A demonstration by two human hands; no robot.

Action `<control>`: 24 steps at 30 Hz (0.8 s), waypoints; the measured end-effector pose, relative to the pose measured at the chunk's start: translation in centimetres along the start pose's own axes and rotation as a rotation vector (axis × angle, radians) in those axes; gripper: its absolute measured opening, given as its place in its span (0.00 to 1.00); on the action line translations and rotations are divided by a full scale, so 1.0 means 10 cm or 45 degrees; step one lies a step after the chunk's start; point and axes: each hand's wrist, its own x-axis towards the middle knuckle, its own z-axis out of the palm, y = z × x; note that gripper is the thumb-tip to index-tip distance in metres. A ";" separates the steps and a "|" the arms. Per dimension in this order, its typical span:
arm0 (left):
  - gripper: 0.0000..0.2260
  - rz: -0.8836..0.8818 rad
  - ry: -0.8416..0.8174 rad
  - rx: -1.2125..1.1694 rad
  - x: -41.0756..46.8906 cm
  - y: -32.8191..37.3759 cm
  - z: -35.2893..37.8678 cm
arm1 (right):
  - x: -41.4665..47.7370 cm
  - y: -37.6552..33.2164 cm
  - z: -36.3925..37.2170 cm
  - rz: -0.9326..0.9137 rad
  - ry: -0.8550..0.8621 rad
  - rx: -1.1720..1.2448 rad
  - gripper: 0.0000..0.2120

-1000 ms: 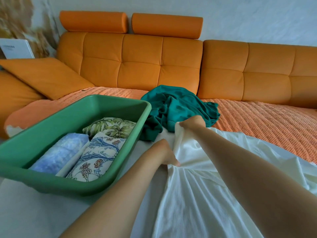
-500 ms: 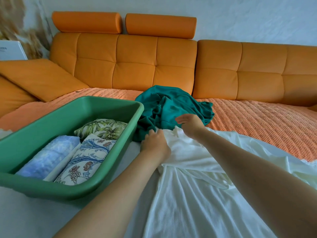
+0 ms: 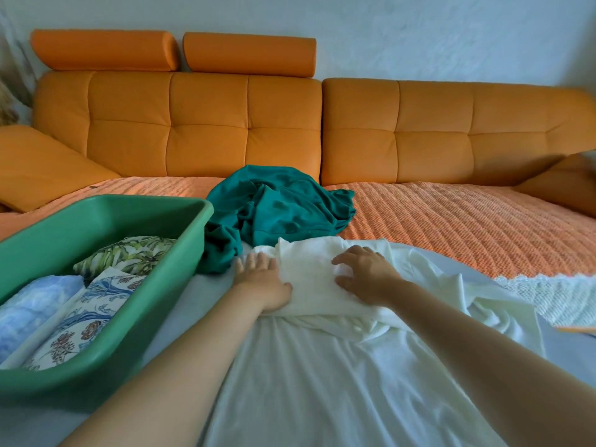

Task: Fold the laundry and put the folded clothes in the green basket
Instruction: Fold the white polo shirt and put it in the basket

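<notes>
I see left hand (image 3: 263,283) flat on white garment (image 3: 309,272), fingers straight, together; right hand (image 3: 366,275) presses its fold, fingers spread apart. Garment lies from centre to 6 o'clock, green basket (image 3: 113,203) at 9 o'clock.

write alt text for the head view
Left hand and right hand rest on the folded-over top of a white garment on an orange sofa. A crumpled teal garment lies beyond; a green basket at left holds three folded clothes.
</notes>
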 end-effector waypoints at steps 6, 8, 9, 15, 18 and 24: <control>0.19 0.443 0.453 -0.182 -0.16 0.77 -0.16 | -0.42 0.50 -0.35 0.198 0.026 -0.076 0.19; 0.19 0.553 0.305 -0.325 -0.25 1.05 -0.19 | -0.58 0.68 -0.43 0.289 -0.082 -0.196 0.19; 0.21 0.578 0.182 -0.358 -0.29 1.16 -0.17 | -0.67 0.75 -0.46 0.325 -0.129 -0.246 0.19; 0.38 0.589 -0.040 -0.077 -0.36 1.38 -0.03 | -0.95 1.03 -0.55 0.423 -0.125 -0.169 0.13; 0.39 0.570 -0.068 -0.092 -0.35 1.40 -0.01 | -0.97 1.07 -0.62 0.494 0.062 0.416 0.08; 0.35 0.563 -0.092 -0.048 -0.40 1.55 -0.02 | -1.01 1.17 -0.69 0.651 0.313 0.739 0.07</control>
